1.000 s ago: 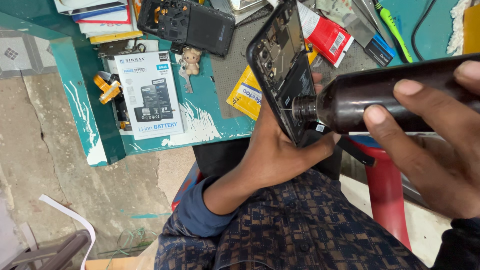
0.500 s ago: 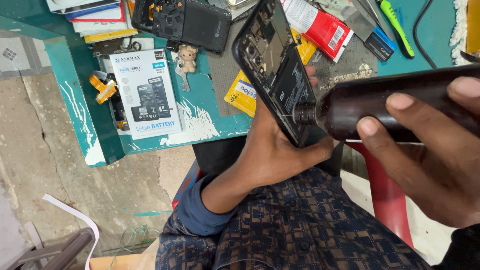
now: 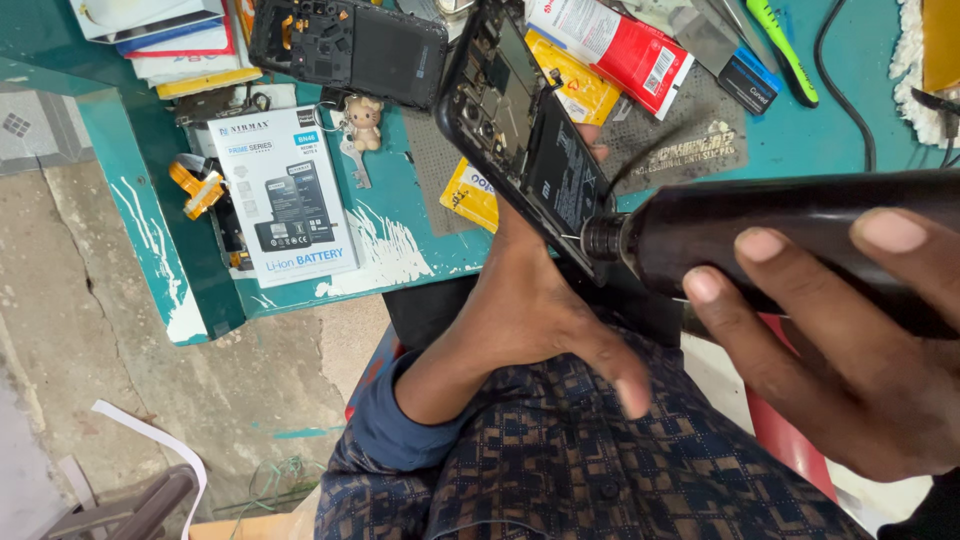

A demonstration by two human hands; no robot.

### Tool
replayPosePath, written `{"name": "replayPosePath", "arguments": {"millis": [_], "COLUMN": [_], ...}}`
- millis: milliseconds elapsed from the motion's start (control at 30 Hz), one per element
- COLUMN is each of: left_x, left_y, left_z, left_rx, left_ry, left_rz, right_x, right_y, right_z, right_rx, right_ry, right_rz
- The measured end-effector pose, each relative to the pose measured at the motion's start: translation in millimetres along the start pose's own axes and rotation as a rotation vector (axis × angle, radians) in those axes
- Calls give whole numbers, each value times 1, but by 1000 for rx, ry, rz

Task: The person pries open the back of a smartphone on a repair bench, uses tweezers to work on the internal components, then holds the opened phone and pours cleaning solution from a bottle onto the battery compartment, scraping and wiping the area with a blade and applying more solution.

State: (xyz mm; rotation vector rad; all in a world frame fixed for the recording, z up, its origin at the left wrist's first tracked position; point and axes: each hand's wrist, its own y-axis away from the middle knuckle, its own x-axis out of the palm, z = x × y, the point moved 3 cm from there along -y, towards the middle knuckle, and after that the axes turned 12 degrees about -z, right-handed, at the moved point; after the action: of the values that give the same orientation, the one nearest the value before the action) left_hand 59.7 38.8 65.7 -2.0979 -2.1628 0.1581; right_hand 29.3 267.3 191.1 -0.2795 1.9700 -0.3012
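1. Opened phone (image 3: 525,130), back cover off, is gripped from below by the left hand (image 3: 530,310) above the teal table (image 3: 400,250) edge.
2. Right hand (image 3: 850,340) clasps a black electric screwdriver (image 3: 760,245), tip touching the phone's lower end.
3. Left of the phone lies a white rectangular battery box (image 3: 285,195); right of it, a red-and-white tube (image 3: 610,45).
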Motion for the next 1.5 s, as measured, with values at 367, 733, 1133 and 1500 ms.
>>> {"name": "replayPosePath", "arguments": {"millis": [367,733,1133,1500], "left_x": [-6,-3,-1,4], "left_y": [10,8,9,3], "left_z": [22,24,25,18], "left_rx": [111,160,158,96], "left_ry": [-25,25,45,138], "left_rz": [-68,-148,-143,-141], "right_x": [-1,-2,0,-3], "right_y": [-10,-11,1,13], "right_z": [3,16,22,31], "right_rx": [-108,-70,-35,56], "right_ry": [42,-6,1,-9], "right_rz": [-67,-17,-27,19]}}
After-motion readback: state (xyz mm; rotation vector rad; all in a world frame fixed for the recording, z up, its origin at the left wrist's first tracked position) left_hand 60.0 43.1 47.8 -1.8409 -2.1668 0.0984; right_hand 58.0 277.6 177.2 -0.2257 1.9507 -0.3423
